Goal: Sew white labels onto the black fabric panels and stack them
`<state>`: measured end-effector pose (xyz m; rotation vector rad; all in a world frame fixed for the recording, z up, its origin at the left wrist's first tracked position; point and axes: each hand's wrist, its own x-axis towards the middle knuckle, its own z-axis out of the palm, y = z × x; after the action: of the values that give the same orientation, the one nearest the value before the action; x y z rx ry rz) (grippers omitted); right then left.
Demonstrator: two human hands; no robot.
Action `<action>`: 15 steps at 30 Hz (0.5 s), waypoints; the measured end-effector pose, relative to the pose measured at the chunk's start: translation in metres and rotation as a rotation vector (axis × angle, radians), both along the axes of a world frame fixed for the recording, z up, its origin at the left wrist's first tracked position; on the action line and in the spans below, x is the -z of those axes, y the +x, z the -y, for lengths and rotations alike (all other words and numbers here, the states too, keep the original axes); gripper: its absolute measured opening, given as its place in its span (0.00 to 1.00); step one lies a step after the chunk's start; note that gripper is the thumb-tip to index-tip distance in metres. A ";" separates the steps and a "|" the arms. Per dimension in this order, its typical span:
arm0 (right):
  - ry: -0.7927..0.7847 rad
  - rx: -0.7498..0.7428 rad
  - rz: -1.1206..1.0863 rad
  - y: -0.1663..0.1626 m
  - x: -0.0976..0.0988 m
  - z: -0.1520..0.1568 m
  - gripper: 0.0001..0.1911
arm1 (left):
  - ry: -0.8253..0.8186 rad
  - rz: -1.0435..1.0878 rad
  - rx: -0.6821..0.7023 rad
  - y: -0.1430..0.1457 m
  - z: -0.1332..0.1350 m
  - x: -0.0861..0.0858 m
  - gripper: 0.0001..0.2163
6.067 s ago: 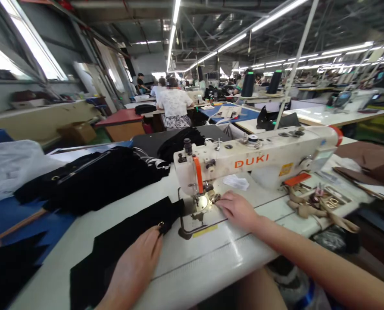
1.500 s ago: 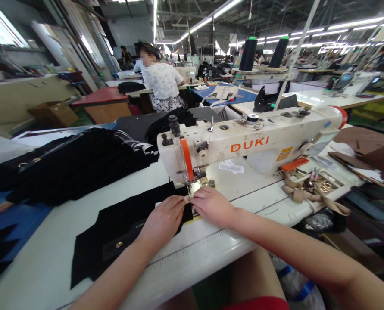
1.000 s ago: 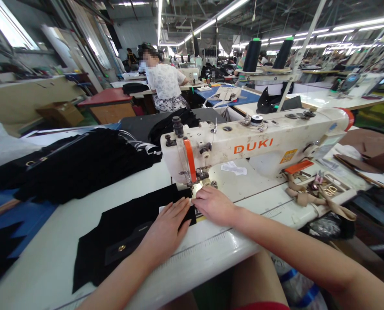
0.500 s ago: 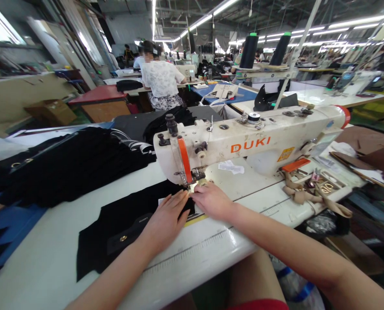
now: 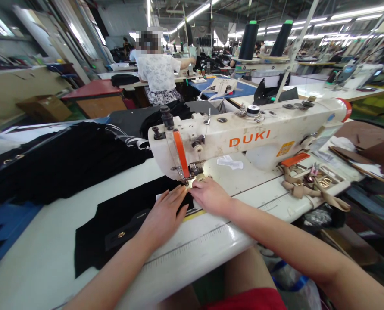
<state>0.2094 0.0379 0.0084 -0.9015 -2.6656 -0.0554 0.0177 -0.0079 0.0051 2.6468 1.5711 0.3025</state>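
A black fabric piece (image 5: pixel 114 206) lies on the white sewing machine bed, its right end under the needle area of a DUKI sewing machine (image 5: pixel 217 133). On it sits a dark tab (image 5: pixel 114 237) with a gold-coloured metal fitting (image 5: pixel 121 234). My left hand (image 5: pixel 162 215) rests flat on the fabric, fingers stretched toward the presser foot (image 5: pixel 185 181). Close beside the foot, my right hand (image 5: pixel 209 194) has its fingers curled together at the fabric's edge. The fingertips of both hands nearly meet. A small white label (image 5: pixel 158 196) shows partly behind my left hand.
A heap of black fabric pieces (image 5: pixel 65 163) lies to the left. At right stands a tray (image 5: pixel 335 183) with metal rings, beside tan straps (image 5: pixel 303 189). Thread cones (image 5: pixel 248 41) rise behind the machine. A person (image 5: pixel 159 73) in a patterned top works farther back.
The view has shifted slightly, so the machine appears a little farther left and higher. Both hands stay by the presser foot. The person in the background now has an arm stretched to the right.
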 end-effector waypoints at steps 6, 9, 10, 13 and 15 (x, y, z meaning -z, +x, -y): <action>-0.008 -0.017 0.005 0.002 0.001 0.001 0.11 | -0.014 0.015 -0.003 0.002 0.001 -0.003 0.22; -0.013 -0.012 0.015 0.001 0.000 0.001 0.10 | -0.010 0.006 0.001 0.001 0.000 -0.005 0.22; -0.012 -0.008 0.016 0.001 -0.001 0.001 0.10 | -0.005 0.006 0.001 0.001 -0.001 -0.005 0.22; -0.002 0.007 0.008 0.000 -0.001 0.000 0.09 | 0.009 0.002 -0.004 0.000 -0.005 -0.004 0.22; 0.009 0.011 -0.004 0.000 0.000 0.000 0.08 | 0.019 -0.012 -0.009 -0.001 -0.009 -0.004 0.23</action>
<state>0.2096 0.0382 0.0087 -0.9124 -2.6547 -0.0686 0.0170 0.0014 0.0088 2.6618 1.5917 0.3040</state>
